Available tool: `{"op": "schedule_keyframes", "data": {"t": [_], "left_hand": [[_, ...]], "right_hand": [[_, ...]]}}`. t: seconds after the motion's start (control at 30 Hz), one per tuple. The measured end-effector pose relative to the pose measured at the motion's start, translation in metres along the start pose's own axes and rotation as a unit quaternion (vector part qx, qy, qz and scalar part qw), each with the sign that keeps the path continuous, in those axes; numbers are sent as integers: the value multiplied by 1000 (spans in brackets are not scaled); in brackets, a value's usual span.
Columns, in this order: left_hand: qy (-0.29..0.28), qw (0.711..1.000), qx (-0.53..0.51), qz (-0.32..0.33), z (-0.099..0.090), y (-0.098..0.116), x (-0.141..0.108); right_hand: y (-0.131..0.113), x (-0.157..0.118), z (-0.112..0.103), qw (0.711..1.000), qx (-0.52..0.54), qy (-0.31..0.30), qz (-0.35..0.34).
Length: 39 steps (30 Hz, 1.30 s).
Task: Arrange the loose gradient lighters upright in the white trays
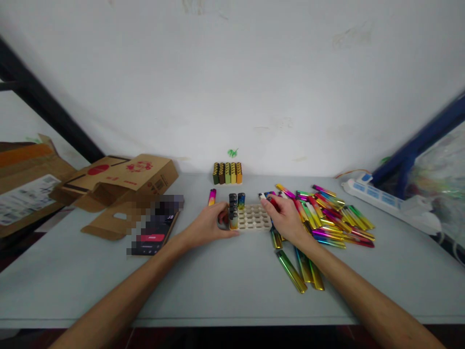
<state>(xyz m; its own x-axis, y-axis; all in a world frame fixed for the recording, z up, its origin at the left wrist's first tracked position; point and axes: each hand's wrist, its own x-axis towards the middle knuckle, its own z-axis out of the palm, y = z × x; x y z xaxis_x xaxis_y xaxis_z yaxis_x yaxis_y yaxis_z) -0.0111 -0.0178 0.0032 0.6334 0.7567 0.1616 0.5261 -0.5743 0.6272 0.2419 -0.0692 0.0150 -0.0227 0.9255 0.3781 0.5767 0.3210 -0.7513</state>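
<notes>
A pale tray with rows of holes [255, 218] lies on the table, with several dark-topped lighters [233, 212] upright in its left column and one more [241, 200] beside them at the back. My left hand [212, 224] curves around the tray's left end, thumb along the front edge. My right hand [284, 216] is over the tray's right end, its fingers pinched around a lighter whose pale end [262, 196] shows; the rest is hidden. To the right spreads a pile of shiny multicoloured lighters [329, 213].
A filled block of lighters [227, 173] stands near the wall. A pink-yellow lighter [212, 197] lies behind my left hand. Left are cardboard boxes [156, 177] and a phone [156, 232]; right, a power strip [392, 201]. Loose metallic lighters [291, 271] lie in front.
</notes>
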Motion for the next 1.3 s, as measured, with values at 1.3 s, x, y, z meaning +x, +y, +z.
{"op": "schedule_keyframes", "data": {"t": [1.3], "left_hand": [[0,1000,-7,-11,-1,3,-1]], "right_hand": [[-11,-5,-4,1000,-14,-20,-9]]}}
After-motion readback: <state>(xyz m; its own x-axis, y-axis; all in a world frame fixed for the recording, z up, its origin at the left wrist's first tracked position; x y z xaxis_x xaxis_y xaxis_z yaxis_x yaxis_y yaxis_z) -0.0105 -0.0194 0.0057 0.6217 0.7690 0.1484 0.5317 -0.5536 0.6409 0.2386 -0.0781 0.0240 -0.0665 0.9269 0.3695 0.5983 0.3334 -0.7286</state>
